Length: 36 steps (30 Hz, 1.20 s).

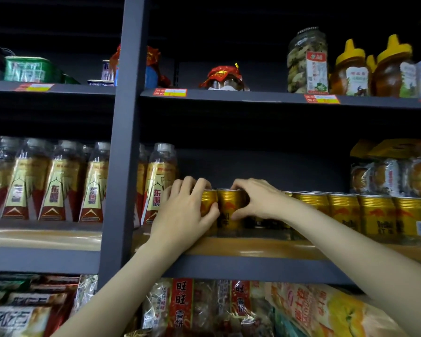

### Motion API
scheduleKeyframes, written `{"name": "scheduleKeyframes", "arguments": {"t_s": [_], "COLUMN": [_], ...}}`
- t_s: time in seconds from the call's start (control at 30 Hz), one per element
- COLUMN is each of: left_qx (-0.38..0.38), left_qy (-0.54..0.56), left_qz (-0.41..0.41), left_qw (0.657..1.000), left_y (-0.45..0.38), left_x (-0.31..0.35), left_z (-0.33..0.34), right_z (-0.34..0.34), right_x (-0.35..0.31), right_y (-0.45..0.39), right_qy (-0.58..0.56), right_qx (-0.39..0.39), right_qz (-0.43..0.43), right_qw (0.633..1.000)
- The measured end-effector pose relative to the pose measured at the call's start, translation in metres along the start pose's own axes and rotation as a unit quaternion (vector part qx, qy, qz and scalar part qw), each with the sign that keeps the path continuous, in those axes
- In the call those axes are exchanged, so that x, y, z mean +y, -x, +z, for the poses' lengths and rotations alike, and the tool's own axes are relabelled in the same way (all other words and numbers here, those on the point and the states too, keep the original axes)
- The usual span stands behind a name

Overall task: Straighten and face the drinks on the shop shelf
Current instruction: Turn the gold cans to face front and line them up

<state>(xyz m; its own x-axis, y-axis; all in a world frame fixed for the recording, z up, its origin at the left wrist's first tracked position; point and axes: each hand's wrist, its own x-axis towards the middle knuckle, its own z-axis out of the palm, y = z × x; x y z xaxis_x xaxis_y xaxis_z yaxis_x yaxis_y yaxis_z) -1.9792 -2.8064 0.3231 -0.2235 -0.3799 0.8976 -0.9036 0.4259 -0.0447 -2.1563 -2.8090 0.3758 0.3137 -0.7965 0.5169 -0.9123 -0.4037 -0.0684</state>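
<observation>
A row of gold drink cans [374,215] runs along the middle shelf [253,249] to the right. My left hand [185,212] grips the leftmost gold can [208,200], fingers curled over its top and thumb on its front. My right hand [255,200] grips the neighbouring gold can [230,205], which touches the first one. Tall clear bottles with gold and red labels [159,181] stand just left of my left hand, and more of them [56,183] fill the bay beyond the upright post.
A dark upright post [122,166] divides the bays. Packaged pastries [394,178] stack at the far right of the middle shelf. Jars and honey bottles [350,69] stand on the upper shelf. Snack bags [204,310] fill the shelf below.
</observation>
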Motion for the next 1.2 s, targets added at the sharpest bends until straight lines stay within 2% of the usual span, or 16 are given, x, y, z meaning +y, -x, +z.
{"name": "scheduleKeyframes", "arguments": {"t_s": [0.13,0.3,0.5,0.63,0.73,1.0,1.2], "left_qx": [-0.01,-0.022,-0.013,-0.017,-0.025,-0.019,-0.027], "left_qy": [0.004,0.019,0.015,0.013,0.012,0.031,0.039], "left_qz": [-0.002,-0.006,-0.001,-0.002,-0.003,-0.003,-0.006], "left_qw": [1.0,1.0,1.0,1.0,1.0,0.999,0.999], "left_y": [0.001,0.0,0.001,0.0,0.0,0.0,0.001], "left_x": [-0.001,-0.001,0.0,0.0,0.0,0.001,0.0], "left_z": [-0.001,-0.001,-0.001,-0.001,-0.001,-0.004,-0.005], "right_z": [0.003,-0.029,-0.042,-0.033,-0.013,-0.032,-0.083], "right_x": [0.005,0.028,0.035,0.045,0.059,0.05,0.04], "right_y": [-0.019,-0.045,-0.082,-0.093,-0.094,-0.064,0.013], "right_qy": [0.02,0.034,0.126,0.207,0.184,0.08,-0.044], "right_qx": [-0.042,-0.09,-0.238,-0.245,-0.259,-0.167,0.004], "right_qz": [0.012,0.056,0.094,0.138,0.157,0.066,-0.021], "right_qw": [0.999,0.994,0.958,0.937,0.935,0.98,0.999]}}
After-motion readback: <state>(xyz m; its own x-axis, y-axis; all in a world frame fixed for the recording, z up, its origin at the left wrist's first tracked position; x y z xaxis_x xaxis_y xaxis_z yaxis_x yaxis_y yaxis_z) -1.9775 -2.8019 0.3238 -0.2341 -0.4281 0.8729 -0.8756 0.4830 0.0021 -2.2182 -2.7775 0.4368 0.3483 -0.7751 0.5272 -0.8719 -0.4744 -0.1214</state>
